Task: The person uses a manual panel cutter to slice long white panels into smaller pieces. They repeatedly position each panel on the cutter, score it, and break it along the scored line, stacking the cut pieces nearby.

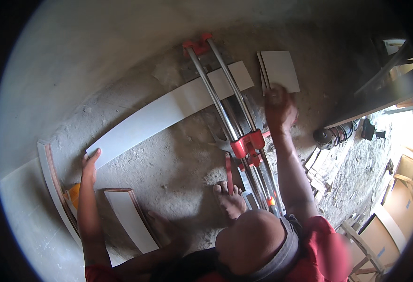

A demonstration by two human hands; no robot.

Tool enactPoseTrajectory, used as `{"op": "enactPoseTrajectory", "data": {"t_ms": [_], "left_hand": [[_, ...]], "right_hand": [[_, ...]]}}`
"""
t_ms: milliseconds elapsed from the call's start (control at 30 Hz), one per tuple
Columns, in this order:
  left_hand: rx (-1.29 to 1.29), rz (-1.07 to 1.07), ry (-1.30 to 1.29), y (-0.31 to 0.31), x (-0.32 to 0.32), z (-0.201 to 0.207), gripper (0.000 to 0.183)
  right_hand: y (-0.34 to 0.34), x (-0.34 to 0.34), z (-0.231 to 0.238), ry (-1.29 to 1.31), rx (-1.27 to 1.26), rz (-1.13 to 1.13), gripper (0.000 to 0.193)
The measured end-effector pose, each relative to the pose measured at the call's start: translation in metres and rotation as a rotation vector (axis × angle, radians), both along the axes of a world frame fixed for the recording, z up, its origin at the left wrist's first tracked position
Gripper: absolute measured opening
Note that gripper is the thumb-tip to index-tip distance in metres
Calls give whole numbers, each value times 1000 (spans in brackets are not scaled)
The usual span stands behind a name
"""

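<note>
My left hand grips the near left end of a long white tile strip, thumb on top. The strip's far end lies beneath the two steel rails of a manual tile cutter. A red sliding carriage sits partway down those rails, with a red lever near my bare foot. To the right of the rails is my right hand, blurred, beside a small stack of white tile pieces. Its fingers look curled, but blur hides whether they hold anything. Something red shows at its edge.
A corded power tool lies at the right, near broken tile offcuts. Cut tile pieces rest by the left wall, partly hiding a yellow object. Wooden frames and brown panels stand at the lower right. Dust covers the floor.
</note>
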State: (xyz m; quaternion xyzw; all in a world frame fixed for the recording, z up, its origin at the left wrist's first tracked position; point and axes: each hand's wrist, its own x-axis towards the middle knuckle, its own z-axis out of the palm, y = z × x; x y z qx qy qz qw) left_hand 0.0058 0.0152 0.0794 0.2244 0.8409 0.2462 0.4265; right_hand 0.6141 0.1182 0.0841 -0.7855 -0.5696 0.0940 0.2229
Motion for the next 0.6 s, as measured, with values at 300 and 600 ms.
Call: {"op": "enactPoseTrajectory", "data": {"t_ms": [300, 600], "left_hand": [[-12, -10, -16, 1, 2, -5, 77], [-32, -40, -64, -4, 5, -3, 92]], "right_hand": [[41, 2, -12, -205, -302, -254, 117], [59, 39, -34, -331, -279, -169, 112]]}}
